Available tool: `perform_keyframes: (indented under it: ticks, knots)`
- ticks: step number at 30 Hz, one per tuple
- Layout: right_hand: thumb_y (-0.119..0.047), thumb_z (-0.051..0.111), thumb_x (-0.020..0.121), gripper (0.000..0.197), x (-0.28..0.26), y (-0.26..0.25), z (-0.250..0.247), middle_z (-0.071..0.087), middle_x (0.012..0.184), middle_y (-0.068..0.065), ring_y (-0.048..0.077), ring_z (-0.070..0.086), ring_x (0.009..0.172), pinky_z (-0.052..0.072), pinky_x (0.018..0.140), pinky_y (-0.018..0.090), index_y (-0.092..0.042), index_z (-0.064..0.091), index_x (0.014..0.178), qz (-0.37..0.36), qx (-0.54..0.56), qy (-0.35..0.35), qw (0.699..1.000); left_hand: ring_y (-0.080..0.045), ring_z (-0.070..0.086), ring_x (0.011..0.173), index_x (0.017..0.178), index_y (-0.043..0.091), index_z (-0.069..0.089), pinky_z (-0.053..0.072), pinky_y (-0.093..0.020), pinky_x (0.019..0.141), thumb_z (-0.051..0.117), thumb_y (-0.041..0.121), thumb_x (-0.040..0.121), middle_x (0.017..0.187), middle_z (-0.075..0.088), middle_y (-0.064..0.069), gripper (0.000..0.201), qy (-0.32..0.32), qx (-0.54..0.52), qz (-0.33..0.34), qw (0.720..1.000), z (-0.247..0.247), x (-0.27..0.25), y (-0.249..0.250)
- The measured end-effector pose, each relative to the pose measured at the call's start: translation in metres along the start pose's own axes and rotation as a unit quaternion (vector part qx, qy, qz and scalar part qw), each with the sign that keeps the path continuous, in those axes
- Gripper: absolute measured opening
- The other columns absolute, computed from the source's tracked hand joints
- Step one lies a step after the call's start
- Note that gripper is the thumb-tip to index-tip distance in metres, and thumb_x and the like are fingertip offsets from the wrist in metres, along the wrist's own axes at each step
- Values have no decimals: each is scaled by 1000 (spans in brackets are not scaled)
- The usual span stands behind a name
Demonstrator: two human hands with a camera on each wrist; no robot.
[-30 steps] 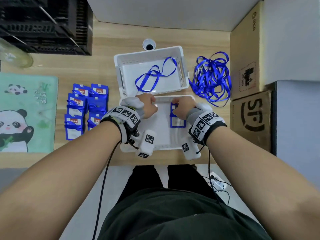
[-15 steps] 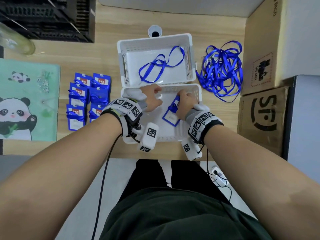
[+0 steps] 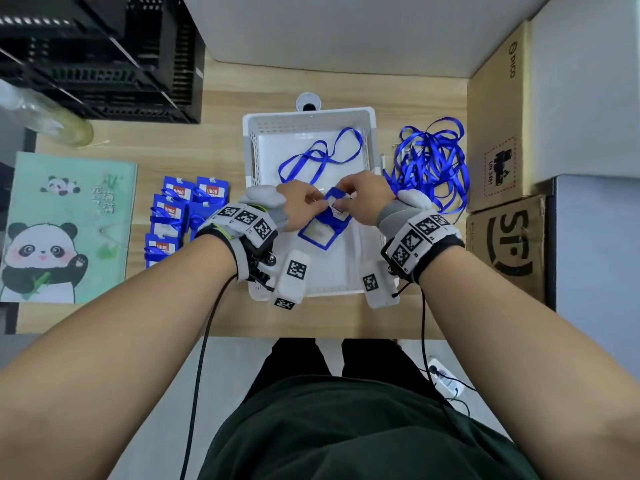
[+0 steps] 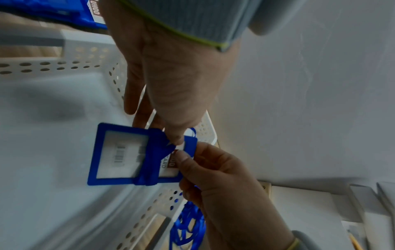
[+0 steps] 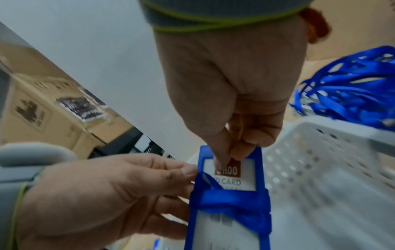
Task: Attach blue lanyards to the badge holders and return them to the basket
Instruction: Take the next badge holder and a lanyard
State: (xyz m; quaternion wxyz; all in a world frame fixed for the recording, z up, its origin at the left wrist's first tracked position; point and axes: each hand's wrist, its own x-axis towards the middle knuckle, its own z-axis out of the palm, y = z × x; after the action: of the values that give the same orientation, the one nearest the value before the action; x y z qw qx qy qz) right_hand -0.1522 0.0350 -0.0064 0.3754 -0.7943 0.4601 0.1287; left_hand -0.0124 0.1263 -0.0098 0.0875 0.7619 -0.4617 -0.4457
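Note:
Over the near white basket I hold up a blue badge holder with a blue strap wound round its middle. My left hand pinches its left top edge. My right hand pinches the top end. The left wrist view shows the badge holder as two overlapping blue frames, with my left hand's thumb on the strap. In the right wrist view the badge holder reads "ID CARD". A loose blue lanyard lies in the far basket.
A tangled pile of blue lanyards lies right of the baskets. Several wrapped badge holders sit to the left, beside a panda folder. Cardboard boxes stand at the right, black crates and a plastic bottle at the back left.
My right hand has lifted the badge holder off the near basket's floor and tilted it. My left hand has moved over and taken hold of it too.

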Motion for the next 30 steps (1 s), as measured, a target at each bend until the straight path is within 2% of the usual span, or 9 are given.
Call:
perform_keyframes:
  ticks: [3,6,8,10,15,19,23,28,30]
  knots:
    - [-25,68,87,27,-8,-22,-33,65,110,-1,18,59,103,49,89,31,-14,68,112,-40,19,42,998,-21,56,78,91,12,67,40,-27,63,50,35,97,84,64,-2,29,46,-15,17,999,-23,-9,19]
    - [-22,70,84,22,-15,-46,-67,61,98,-6,12,57,94,48,88,29,-17,69,105,-84,47,97,991,-31,57,70,80,1,62,54,-38,69,54,35,95,72,60,-10,37,83,-83,27,993,-51,-16,39]
    - [-23,71,83,20,-22,-59,-87,62,96,-9,11,57,92,48,87,29,-20,68,102,-102,56,123,986,-37,65,78,83,1,62,57,-49,73,57,37,92,79,66,-19,37,111,-111,44,987,-69,-25,54]
    - [-21,71,82,23,-26,-69,-101,61,96,-10,11,57,93,47,85,28,-19,67,104,-118,73,149,979,-38,67,82,88,2,63,58,-49,70,58,35,92,88,68,-22,34,134,-133,52,981,-84,-28,64]
    - [-25,73,81,19,-41,-92,-139,49,92,-9,13,48,84,40,77,26,-19,67,98,-186,76,238,950,-28,73,76,87,15,66,61,-40,63,57,26,95,89,72,-17,17,183,-247,61,950,-122,-46,93]
    - [-32,68,86,13,-54,-110,-164,46,90,-6,11,44,82,32,71,23,-21,71,94,-202,39,230,951,-25,71,72,83,18,65,58,-33,58,55,24,97,81,70,-9,18,212,-299,89,926,-147,-63,115]
    - [-37,62,92,27,-61,-124,-181,46,93,0,12,43,86,38,75,30,-13,71,87,-224,8,228,948,-21,71,69,95,11,67,55,-29,54,52,20,98,78,71,-5,18,246,-309,118,911,-165,-76,130]
    - [-59,44,94,58,-56,-128,-184,48,86,7,19,47,88,46,75,39,-12,62,65,-209,-5,235,949,-35,70,80,96,8,66,60,-46,63,52,22,96,87,68,-25,19,284,-285,137,905,-172,-82,133]
    - [-64,39,93,61,-53,-128,-182,46,82,7,20,47,85,47,73,40,-17,62,62,-198,-13,232,952,-36,70,82,96,14,67,59,-52,66,53,25,93,87,68,-23,18,282,-289,142,904,-174,-83,133]
